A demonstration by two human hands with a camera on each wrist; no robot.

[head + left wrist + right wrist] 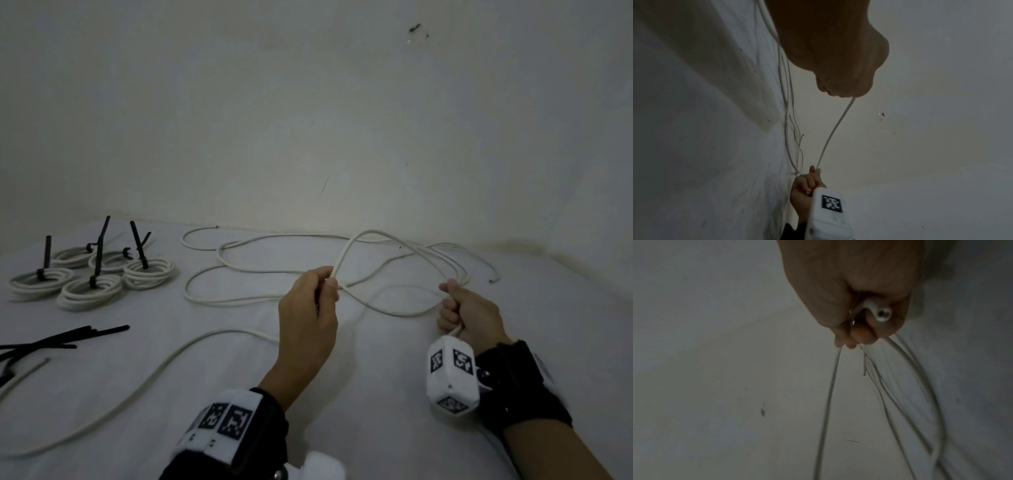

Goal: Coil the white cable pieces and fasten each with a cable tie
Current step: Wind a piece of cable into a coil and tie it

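- Cable work is proceeding: we are observing the left hand (308, 308) pinching a white cable (376, 236) between thumb and fingertips, with the strand arching up and across toward the right hand (469, 315).
- We are noting the right hand clenched around that cable near its cut end (945, 315); the right wrist view is showing the end curling out of the fist beside the fingers (861, 335).
- We are finding the rest of the loose cable lying in wide, overlapping loops on the white surface (376, 394) beyond both hands, with another strand (154, 370) trailing toward the near left edge.
- We are recording five finished coils (89, 291) at far left, each carrying a black tie, and spare cable ties (65, 337) lying nearer on the left, well apart from the hands.
- We are judging the step in hand to be forming the first turns of a new coil.
- We are recommending that the right hand keep anchoring the end while the left feeds equal-sized loops into it, letting the cable twist freely so the turns lie flat.
- We are advising that the crossed loops on the surface be drawn out one at a time, since pulling hard looks likely to tighten them into a tangle.
- We are judging that coil size should match the finished ones, and that a tie should be fetched only once the stack is held firmly.
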